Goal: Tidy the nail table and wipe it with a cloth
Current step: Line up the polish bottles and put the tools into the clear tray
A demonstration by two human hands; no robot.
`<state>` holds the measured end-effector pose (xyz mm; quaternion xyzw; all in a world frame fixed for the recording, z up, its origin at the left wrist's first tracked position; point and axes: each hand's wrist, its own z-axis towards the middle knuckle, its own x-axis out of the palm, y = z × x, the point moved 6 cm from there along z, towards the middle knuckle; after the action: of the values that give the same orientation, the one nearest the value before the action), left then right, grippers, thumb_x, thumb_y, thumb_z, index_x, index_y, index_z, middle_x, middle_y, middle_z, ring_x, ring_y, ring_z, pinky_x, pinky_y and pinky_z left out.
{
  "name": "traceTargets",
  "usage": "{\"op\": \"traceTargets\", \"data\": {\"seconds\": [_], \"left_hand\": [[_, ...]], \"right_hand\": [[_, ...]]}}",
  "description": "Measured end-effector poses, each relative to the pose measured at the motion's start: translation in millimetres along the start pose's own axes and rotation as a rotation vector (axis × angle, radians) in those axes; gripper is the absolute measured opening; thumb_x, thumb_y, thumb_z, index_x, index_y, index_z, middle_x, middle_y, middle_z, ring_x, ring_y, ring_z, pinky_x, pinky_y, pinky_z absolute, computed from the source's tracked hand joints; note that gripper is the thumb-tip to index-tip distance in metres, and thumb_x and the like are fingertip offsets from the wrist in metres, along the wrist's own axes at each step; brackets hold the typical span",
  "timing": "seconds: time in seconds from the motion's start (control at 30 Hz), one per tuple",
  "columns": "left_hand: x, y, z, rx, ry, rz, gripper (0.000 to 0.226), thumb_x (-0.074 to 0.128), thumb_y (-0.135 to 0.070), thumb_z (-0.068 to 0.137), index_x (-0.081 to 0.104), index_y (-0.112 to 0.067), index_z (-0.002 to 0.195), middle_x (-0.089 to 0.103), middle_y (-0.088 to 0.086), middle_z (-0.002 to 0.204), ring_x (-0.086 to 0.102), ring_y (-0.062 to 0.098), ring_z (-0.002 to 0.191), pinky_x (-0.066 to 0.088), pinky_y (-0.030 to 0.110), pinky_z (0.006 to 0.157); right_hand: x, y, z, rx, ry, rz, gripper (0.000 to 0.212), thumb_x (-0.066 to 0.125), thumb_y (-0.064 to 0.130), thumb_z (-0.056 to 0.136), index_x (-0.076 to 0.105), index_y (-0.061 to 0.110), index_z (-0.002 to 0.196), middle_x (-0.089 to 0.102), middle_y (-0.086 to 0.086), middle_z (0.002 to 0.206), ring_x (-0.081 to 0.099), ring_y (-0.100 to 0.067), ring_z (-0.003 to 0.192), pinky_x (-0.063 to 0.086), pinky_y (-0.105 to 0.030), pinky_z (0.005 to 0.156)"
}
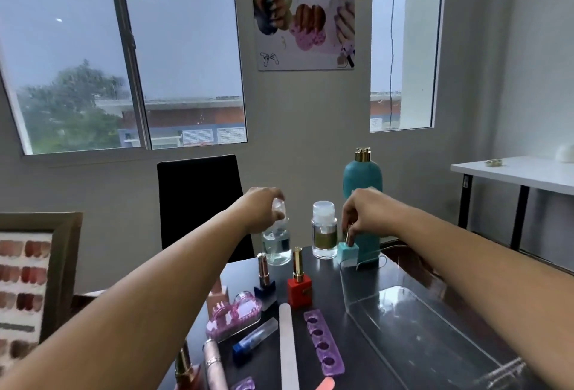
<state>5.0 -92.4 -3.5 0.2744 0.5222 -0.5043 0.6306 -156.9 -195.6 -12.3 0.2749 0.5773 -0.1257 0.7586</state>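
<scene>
My left hand (262, 208) grips the top of a clear spray bottle (276, 243) standing at the far edge of the dark table (329, 302). My right hand (365, 212) pinches the gold cap of a small teal polish bottle (348, 251), which stands beside a clear pump bottle (324, 231) and in front of a tall teal bottle (362, 178). A clear plastic organiser box (419, 327) sits empty at the right, under my right forearm.
On the table lie a red polish bottle (298, 284), a dark blue polish bottle (264, 277), a pink nail brush (233, 315), a white nail file (287, 346), a purple toe separator (323, 343) and a small blue-capped vial (253, 340). A black chair (198, 197) stands behind the table; a framed colour chart (28, 281) leans at left.
</scene>
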Motion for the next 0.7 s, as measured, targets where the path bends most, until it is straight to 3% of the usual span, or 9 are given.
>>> {"op": "traceTargets", "data": {"seconds": [0.27,0.7], "left_hand": [[37,-39,33,0.083,0.040,-0.038,0.041,0.060,-0.026,0.089,0.051,-0.019,0.129,0.055,0.009,0.132,0.049,0.026,0.120,0.038,0.030,0.093],[48,-38,36,0.091,0.068,0.046,0.052,0.063,-0.036,0.086,0.047,-0.020,0.133,0.054,0.007,0.133,0.048,0.026,0.122,0.038,0.034,0.099]], "right_hand": [[5,-41,2,0.086,0.031,-0.054,0.012,0.078,0.007,0.071,0.074,0.010,0.082,0.064,0.004,0.072,0.064,-0.017,0.077,0.053,-0.025,0.069],[7,-58,-3,0.104,-0.046,-0.079,0.009,0.075,0.010,0.077,0.070,0.013,0.083,0.061,0.000,0.082,0.060,-0.016,0.078,0.046,-0.021,0.061]]}}
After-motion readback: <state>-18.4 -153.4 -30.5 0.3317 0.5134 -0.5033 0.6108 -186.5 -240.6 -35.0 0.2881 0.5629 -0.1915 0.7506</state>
